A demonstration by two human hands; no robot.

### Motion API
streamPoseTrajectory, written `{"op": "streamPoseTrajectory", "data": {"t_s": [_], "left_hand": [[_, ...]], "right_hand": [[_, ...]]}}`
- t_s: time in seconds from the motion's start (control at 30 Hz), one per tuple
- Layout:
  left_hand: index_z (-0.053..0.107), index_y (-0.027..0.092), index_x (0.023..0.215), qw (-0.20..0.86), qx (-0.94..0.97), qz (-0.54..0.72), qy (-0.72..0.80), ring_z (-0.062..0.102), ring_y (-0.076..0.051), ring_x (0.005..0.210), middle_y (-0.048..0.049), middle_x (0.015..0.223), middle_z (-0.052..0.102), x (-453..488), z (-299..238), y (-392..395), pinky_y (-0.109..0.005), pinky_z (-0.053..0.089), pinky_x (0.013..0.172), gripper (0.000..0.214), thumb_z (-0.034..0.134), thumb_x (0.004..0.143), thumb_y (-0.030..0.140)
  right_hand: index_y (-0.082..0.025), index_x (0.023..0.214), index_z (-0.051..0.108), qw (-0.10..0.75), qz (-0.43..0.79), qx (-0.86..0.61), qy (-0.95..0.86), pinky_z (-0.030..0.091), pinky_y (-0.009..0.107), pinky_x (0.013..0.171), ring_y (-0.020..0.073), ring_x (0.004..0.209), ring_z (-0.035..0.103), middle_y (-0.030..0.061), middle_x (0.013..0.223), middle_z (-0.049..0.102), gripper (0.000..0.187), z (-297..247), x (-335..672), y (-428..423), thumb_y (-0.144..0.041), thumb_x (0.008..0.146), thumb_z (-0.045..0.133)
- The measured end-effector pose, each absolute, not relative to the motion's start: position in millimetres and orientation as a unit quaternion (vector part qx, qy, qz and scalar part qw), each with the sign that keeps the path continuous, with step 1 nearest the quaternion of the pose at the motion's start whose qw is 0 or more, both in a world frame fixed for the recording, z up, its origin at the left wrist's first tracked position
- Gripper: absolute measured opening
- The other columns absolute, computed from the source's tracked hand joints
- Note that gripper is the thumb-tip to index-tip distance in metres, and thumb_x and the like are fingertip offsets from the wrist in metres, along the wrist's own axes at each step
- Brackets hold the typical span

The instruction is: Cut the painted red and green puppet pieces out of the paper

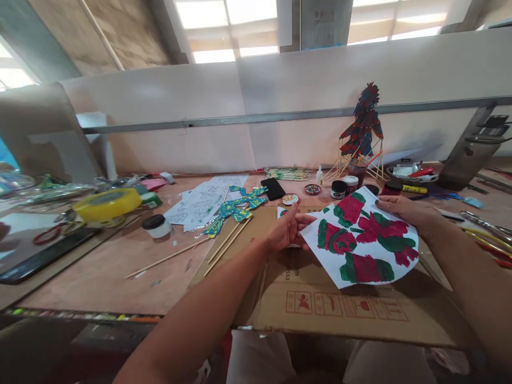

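Both my hands hold up a white paper sheet (362, 240) painted with red and green shapes, tilted above a flattened cardboard box (320, 306). My left hand (287, 230) pinches the sheet's left edge, fingers closed on it. My right hand (404, 210) grips the upper right edge. A blue and yellow paper puppet on sticks (236, 209) lies on the table to the left of my left hand.
Small paint pots (338, 189) and a black phone (273, 188) sit behind the sheet. A red and blue puppet (363, 128) stands on a stick frame against the white wall. A yellow lid (107, 204), a white jar (157, 225) and printed sheets (200, 202) lie left; tools lie right.
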State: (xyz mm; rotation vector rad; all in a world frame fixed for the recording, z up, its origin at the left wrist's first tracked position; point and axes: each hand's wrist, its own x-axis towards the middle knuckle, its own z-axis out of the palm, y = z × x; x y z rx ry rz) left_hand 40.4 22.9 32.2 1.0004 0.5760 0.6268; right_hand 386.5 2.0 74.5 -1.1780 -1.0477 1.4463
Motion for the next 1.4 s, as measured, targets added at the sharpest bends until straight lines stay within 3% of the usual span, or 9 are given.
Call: {"op": "streamPoseTrajectory", "data": {"t_s": [0.1, 0.23, 0.33, 0.43, 0.63, 0.8, 0.93, 1.13, 1.4], "left_hand": [[0.082, 0.013, 0.100, 0.791, 0.458, 0.288, 0.287, 0.071, -0.021, 0.068, -0.0148, 0.086, 0.079, 40.5, 35.1, 21.7, -0.029, 0.053, 0.061, 0.078, 0.035, 0.103, 0.075], [0.083, 0.013, 0.095, 0.780, 0.466, 0.285, 0.307, 0.067, -0.019, 0.061, -0.0131, 0.075, 0.076, 41.1, 38.4, 18.6, -0.026, 0.048, 0.058, 0.079, 0.037, 0.101, 0.077], [0.082, 0.014, 0.094, 0.777, 0.483, 0.261, 0.309, 0.065, -0.018, 0.056, -0.0130, 0.069, 0.074, 39.6, 41.7, 16.4, -0.025, 0.046, 0.053, 0.080, 0.029, 0.104, 0.073], [0.081, 0.012, 0.100, 0.779, 0.492, 0.229, 0.314, 0.071, -0.022, 0.059, -0.0170, 0.072, 0.077, 36.7, 44.8, 15.4, -0.027, 0.049, 0.051, 0.083, 0.021, 0.107, 0.069], [0.078, 0.012, 0.098, 0.785, 0.515, 0.203, 0.278, 0.077, -0.024, 0.067, -0.0188, 0.078, 0.080, 32.9, 32.3, 23.3, -0.028, 0.054, 0.056, 0.082, 0.023, 0.106, 0.072], [0.077, 0.012, 0.103, 0.782, 0.541, 0.191, 0.242, 0.076, -0.023, 0.067, -0.0150, 0.077, 0.079, 32.0, 20.0, 30.6, -0.029, 0.056, 0.059, 0.081, 0.036, 0.098, 0.082], [0.076, 0.014, 0.095, 0.754, 0.548, 0.240, 0.270, 0.071, -0.019, 0.055, -0.0110, 0.069, 0.076, 31.9, 25.6, 29.1, -0.027, 0.052, 0.052, 0.073, 0.050, 0.093, 0.082], [0.076, 0.016, 0.085, 0.687, 0.509, 0.384, 0.347, 0.054, -0.010, 0.044, -0.0041, 0.059, 0.067, 34.6, 29.5, 32.0, -0.021, 0.036, 0.041, 0.044, 0.075, 0.088, 0.060], [0.073, 0.015, 0.081, 0.654, 0.449, 0.476, 0.381, 0.051, -0.007, 0.045, -0.0007, 0.060, 0.064, 31.6, 25.1, 40.5, -0.018, 0.034, 0.042, 0.026, 0.082, 0.079, 0.039]], "right_hand": [[-0.022, 0.085, 0.081, 0.411, 0.628, -0.509, -0.421, 0.066, 0.029, 0.052, 0.0267, 0.056, 0.078, 0.0096, 0.076, 0.083, 0.012, 72.1, 389.2, 5.1, -0.015, 0.076, 0.085], [-0.025, 0.089, 0.082, 0.389, 0.610, -0.531, -0.441, 0.065, 0.029, 0.049, 0.0244, 0.056, 0.078, 0.0051, 0.076, 0.083, 0.020, 68.5, 392.4, 6.1, -0.021, 0.071, 0.089], [-0.025, 0.091, 0.082, 0.346, 0.605, -0.540, -0.471, 0.065, 0.030, 0.049, 0.0237, 0.056, 0.077, 0.0043, 0.079, 0.084, 0.023, 70.0, 394.0, 4.2, -0.027, 0.070, 0.092], [-0.023, 0.092, 0.082, 0.300, 0.619, -0.528, -0.498, 0.066, 0.029, 0.053, 0.0234, 0.060, 0.079, 0.0056, 0.084, 0.084, 0.025, 73.6, 394.9, 2.6, -0.031, 0.071, 0.093], [-0.022, 0.098, 0.080, 0.249, 0.593, -0.549, -0.534, 0.066, 0.028, 0.059, 0.0225, 0.066, 0.080, 0.0046, 0.089, 0.085, 0.036, 71.3, 399.2, 5.2, -0.043, 0.071, 0.093], [-0.025, 0.109, 0.078, 0.228, 0.566, -0.572, -0.548, 0.067, 0.032, 0.067, 0.0242, 0.072, 0.080, 0.0035, 0.093, 0.085, 0.051, 61.9, 406.1, 11.1, -0.052, 0.068, 0.093], [-0.025, 0.109, 0.078, 0.191, 0.547, -0.580, -0.573, 0.066, 0.032, 0.065, 0.0259, 0.076, 0.080, 0.0039, 0.095, 0.085, 0.053, 57.3, 408.8, 14.1, -0.059, 0.070, 0.089], [-0.024, 0.102, 0.078, 0.179, 0.514, -0.593, -0.593, 0.064, 0.032, 0.065, 0.0270, 0.077, 0.079, 0.0051, 0.095, 0.084, 0.049, 58.0, 411.6, 16.1, -0.057, 0.067, 0.088], [-0.022, 0.097, 0.079, 0.173, 0.486, -0.610, -0.601, 0.062, 0.031, 0.061, 0.0249, 0.072, 0.077, 0.0069, 0.091, 0.084, 0.047, 66.1, 412.4, 13.3, -0.056, 0.066, 0.086]]}}
